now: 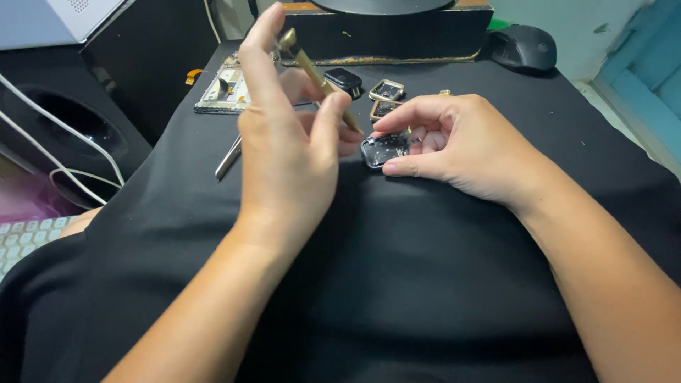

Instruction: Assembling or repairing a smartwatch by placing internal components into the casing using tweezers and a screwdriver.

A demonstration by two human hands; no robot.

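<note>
My left hand is raised over the black cloth and grips a slim brass-coloured screwdriver. The index finger rests on its cap and the shaft slants down to the right. The tip is hidden behind my fingers. My right hand holds a small rectangular watch case flat on the cloth, pinched between thumb and fingers. The screwdriver's lower end is close to the case.
Two more small watch cases and a dark watch body lie behind the hands. A phone frame and metal tweezers lie left. A black mouse sits far right, a speaker left, a keyboard lower left.
</note>
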